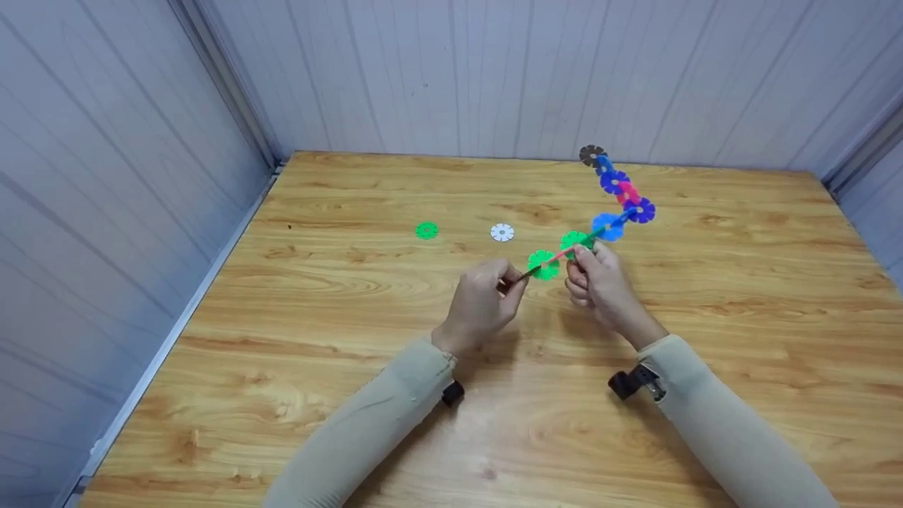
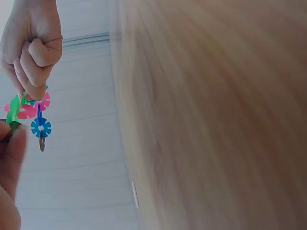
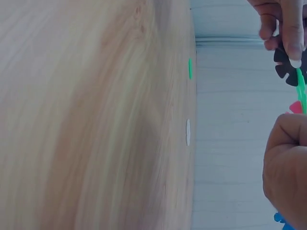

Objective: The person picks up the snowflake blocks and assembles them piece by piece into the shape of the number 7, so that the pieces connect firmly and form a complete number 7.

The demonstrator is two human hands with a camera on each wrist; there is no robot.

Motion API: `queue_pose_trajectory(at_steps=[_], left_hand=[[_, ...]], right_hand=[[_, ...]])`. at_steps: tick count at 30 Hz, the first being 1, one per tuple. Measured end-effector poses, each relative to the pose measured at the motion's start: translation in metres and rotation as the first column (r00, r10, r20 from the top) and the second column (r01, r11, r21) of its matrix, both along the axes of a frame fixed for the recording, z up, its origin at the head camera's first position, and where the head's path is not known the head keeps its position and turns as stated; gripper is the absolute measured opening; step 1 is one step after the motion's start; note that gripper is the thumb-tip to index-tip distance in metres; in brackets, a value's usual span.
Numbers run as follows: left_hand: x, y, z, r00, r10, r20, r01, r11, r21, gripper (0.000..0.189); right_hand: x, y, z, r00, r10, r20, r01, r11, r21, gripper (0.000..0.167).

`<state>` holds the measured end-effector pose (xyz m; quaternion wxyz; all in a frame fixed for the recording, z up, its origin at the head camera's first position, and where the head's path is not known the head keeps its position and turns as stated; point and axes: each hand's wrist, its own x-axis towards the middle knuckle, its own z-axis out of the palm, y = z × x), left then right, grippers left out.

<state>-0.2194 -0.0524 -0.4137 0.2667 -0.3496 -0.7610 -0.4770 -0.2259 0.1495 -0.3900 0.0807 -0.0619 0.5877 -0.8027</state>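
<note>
A chain of interlocking slotted plastic discs (image 1: 610, 226) runs up and away from the hands, with green, pink, light blue, dark blue and brown pieces. My right hand (image 1: 608, 286) grips the chain by its green part, thumb on top and fingers curled beneath. Between thumb and fingers, my left hand (image 1: 480, 305) pinches a black disc (image 3: 285, 71). That disc meets the edge of the end green disc (image 1: 542, 274), at the near end of the chain. A pink disc (image 1: 562, 254) follows, edge-on. In the left wrist view, the right hand's curled fingers (image 2: 36, 64) hide part of the chain.
On the wooden table (image 1: 338, 339) lie a loose green disc (image 1: 426, 231) and a white disc (image 1: 502, 232), left of the chain. Pale panelled walls (image 1: 423, 77) stand behind the table and at its sides. A small black camera (image 1: 624, 385) is strapped at the right wrist.
</note>
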Motion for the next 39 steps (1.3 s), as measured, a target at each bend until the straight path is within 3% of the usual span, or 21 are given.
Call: queue_pose_trajectory(at_steps=[4, 8, 10, 12, 14, 17, 20, 23, 26, 32, 34, 39], left_hand=[[-0.003, 0.001, 0.001, 0.998, -0.027, 0.057, 0.028, 0.999, -0.019, 0.008], [-0.007, -0.006, 0.001, 0.994, -0.019, 0.110, 0.032, 0.993, -0.112, 0.009], [-0.011, -0.013, -0.001, 0.985, 0.001, 0.171, 0.030, 0.984, -0.175, 0.015], [-0.017, -0.021, -0.002, 0.966, 0.036, 0.255, 0.023, 0.974, -0.224, 0.024], [-0.023, -0.029, -0.004, 0.932, 0.084, 0.352, 0.006, 0.969, -0.249, 0.029], [-0.035, -0.042, -0.004, 0.862, 0.170, 0.477, -0.046, 0.964, -0.262, 0.035], [-0.049, -0.054, -0.004, 0.792, 0.258, 0.553, -0.103, 0.950, -0.296, 0.038], [-0.061, -0.066, -0.004, 0.744, 0.329, 0.581, -0.132, 0.925, -0.356, 0.040], [-0.075, -0.080, -0.007, 0.707, 0.393, 0.588, -0.153, 0.897, -0.415, 0.042], [-0.097, -0.105, -0.011, 0.584, 0.492, 0.646, -0.230, 0.863, -0.450, 0.046], [-0.102, -0.110, -0.012, 0.561, 0.515, 0.648, -0.251, 0.852, -0.460, 0.046], [-0.110, -0.113, -0.013, 0.546, 0.514, 0.662, -0.219, 0.850, -0.479, 0.049]], right_hand=[[-0.002, 0.005, 0.000, 1.000, -0.019, 0.006, 0.019, 1.000, -0.007, 0.014], [-0.005, 0.008, 0.001, 1.000, -0.013, 0.005, 0.013, 1.000, 0.013, 0.013], [-0.006, 0.010, 0.000, 1.000, -0.008, 0.008, 0.008, 1.000, 0.020, 0.014], [-0.007, 0.013, 0.000, 1.000, -0.006, 0.011, 0.005, 0.999, 0.032, 0.015], [-0.007, 0.016, -0.002, 1.000, -0.006, 0.016, 0.006, 0.999, 0.041, 0.016], [-0.006, 0.020, -0.004, 1.000, -0.005, 0.016, 0.004, 0.999, 0.053, 0.015], [-0.005, 0.023, -0.006, 1.000, -0.005, 0.009, 0.005, 0.998, 0.057, 0.014], [-0.004, 0.025, -0.007, 1.000, -0.006, -0.005, 0.006, 0.998, 0.056, 0.015], [-0.002, 0.026, -0.007, 1.000, -0.001, -0.017, 0.002, 0.998, 0.062, 0.018], [0.001, 0.023, -0.008, 1.000, -0.003, -0.007, 0.004, 0.997, 0.077, 0.016], [0.002, 0.021, -0.008, 1.000, -0.012, 0.001, 0.012, 0.997, 0.079, 0.015], [0.002, 0.022, -0.010, 1.000, -0.014, -0.007, 0.015, 0.995, 0.102, 0.015]])
